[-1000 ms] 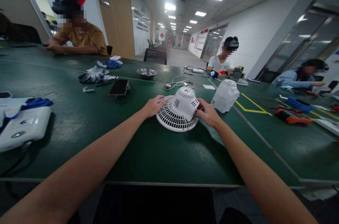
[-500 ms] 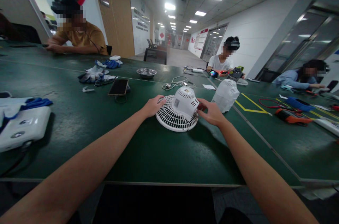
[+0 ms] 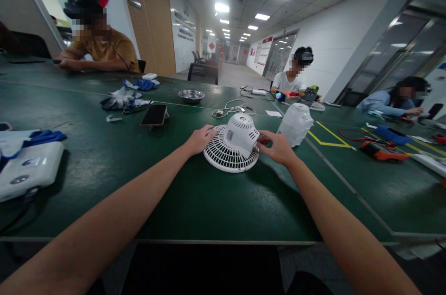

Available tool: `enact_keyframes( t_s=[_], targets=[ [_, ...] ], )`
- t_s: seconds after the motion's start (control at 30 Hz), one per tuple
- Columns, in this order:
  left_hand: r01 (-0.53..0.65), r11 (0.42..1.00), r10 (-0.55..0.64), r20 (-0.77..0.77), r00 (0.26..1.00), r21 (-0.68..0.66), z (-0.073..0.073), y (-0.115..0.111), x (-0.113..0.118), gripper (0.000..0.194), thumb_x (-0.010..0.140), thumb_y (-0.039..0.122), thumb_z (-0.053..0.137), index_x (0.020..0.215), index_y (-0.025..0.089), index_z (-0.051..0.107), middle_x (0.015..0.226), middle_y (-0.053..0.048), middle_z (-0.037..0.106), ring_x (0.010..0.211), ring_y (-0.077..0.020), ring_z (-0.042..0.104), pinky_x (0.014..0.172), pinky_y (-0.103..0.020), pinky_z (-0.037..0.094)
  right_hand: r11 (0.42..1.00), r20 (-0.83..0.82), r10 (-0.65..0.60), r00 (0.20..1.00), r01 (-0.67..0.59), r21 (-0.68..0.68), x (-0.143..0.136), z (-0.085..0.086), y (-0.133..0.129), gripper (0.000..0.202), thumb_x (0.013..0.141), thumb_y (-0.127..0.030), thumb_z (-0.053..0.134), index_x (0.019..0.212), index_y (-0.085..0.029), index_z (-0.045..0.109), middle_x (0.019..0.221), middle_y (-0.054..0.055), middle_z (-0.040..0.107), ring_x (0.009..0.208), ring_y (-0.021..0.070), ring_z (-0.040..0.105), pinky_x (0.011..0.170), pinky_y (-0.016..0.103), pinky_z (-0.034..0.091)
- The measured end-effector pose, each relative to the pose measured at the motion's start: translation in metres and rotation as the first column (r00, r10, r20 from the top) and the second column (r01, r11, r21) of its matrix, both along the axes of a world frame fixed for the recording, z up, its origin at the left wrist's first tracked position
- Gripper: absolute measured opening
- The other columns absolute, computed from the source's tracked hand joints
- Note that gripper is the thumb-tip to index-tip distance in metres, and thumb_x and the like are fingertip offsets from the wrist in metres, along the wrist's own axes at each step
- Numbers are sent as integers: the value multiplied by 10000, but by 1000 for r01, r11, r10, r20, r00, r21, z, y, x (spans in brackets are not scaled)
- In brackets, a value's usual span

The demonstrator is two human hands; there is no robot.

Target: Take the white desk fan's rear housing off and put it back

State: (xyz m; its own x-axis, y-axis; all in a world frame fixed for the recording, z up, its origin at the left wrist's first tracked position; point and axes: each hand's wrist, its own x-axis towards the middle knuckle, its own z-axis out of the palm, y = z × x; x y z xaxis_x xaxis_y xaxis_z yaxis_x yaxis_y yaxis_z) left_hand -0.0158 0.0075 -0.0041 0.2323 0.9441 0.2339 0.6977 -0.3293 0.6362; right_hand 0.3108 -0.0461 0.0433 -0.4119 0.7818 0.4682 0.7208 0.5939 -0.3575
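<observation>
A white fan head (image 3: pixel 240 134) with a round slatted grille lies grille-down on the green table (image 3: pixel 216 202). My left hand (image 3: pixel 200 140) grips the grille's left edge, thumb on top. On the right side, my right hand (image 3: pixel 275 146) has its thumb and fingers closed at the motor housing's side, near the vent slots; its fingertips are partly hidden. Just behind my right hand stands a white fan base (image 3: pixel 296 124), which looks wrapped in clear plastic.
Behind the fan lie a white cable (image 3: pixel 234 109) and a metal bowl (image 3: pixel 191 95). A phone (image 3: pixel 154 115), gloves (image 3: pixel 121 100) and a white box (image 3: pixel 33 167) are left. An orange multimeter (image 3: pixel 383 151) lies right. Three people sit across the table.
The whole view has shifted very slightly. Both hands keep their places on the fan head, and nothing else has visibly moved.
</observation>
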Motion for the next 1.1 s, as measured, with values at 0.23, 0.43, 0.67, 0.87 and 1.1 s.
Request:
enact_keyframes(
  t_s=[0.23, 0.43, 0.67, 0.87, 1.1],
  targets=[
    [14, 1000, -14, 5, 1000, -10, 1, -2, 1, 574, 1004, 518, 384, 1440, 162, 499, 1369, -146, 652, 1198, -273, 651, 999, -375, 487, 999, -133, 9, 991, -14, -41, 0, -8, 5, 425, 783, -236, 706, 1202, -160, 709, 913, 69, 803, 765, 205, 745, 784, 340, 598],
    [2, 1000, -2, -5, 1000, 17, 0, 0, 1, 556, 1000, 515, 393, 1418, 171, 520, 1380, -134, 647, 1240, -277, 628, 1046, -381, 454, 999, -164, -15, 986, 9, -39, 1, -13, 9, 351, 761, -223, 686, 1102, -160, 739, 874, 54, 796, 743, 192, 730, 757, 312, 578],
    [48, 999, -48, -1, 999, 6, 2, -2, 1, 563, 1000, 516, 376, 1426, 177, 519, 1372, -126, 654, 1212, -260, 643, 1001, -350, 481, 999, -28, -40, 999, 40, 26, -5, -9, 7, 169, 779, -207, 605, 851, -162, 752, 743, 31, 758, 676, 175, 691, 693, 278, 512],
    [48, 999, -49, 1, 999, 4, 4, -4, 1, 562, 1004, 517, 372, 1420, 169, 522, 1358, -133, 660, 1194, -269, 647, 1004, -375, 480, 1000, 20, 26, 999, -26, 13, -6, 3, -2, 327, 756, -213, 618, 1053, -154, 741, 826, 44, 770, 732, 193, 699, 745, 297, 529],
    [41, 999, -41, 1, 999, -27, 6, -4, 2, 555, 1005, 516, 382, 1432, 185, 511, 1341, -122, 671, 1167, -259, 663, 982, -361, 491, 986, -69, 83, 994, -92, -137, 5, 8, 0, 336, 825, -332, 679, 1118, -179, 740, 896, 56, 784, 778, 216, 715, 765, 338, 573]
  ],
)
